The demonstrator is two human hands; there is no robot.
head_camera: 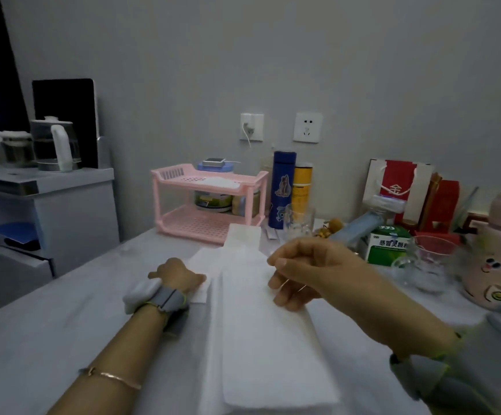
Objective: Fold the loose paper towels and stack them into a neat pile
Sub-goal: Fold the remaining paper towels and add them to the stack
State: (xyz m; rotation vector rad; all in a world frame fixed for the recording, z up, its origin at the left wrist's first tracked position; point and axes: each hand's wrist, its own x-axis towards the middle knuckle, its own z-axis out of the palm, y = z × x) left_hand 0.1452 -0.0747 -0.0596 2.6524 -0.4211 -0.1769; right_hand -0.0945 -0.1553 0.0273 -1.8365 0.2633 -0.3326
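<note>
Two towels are being handled on the table (pixel 63 324): the far edge of the folded towel (pixel 267 339) is being pinched by the right hand (pixel 300 277); a loose sheet (pixel 202 259) is being held down by the left hand (pixel 180 275), its grip not discernible. Corners should probably be matched before creasing

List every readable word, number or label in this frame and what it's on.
"999", "感冒灵颗…": green-and-white box.
"金": red gift bag.
Pink jar: script starting "S", rest unreadable.
Yellow canister, tins in pink rack: too blurred.
</note>
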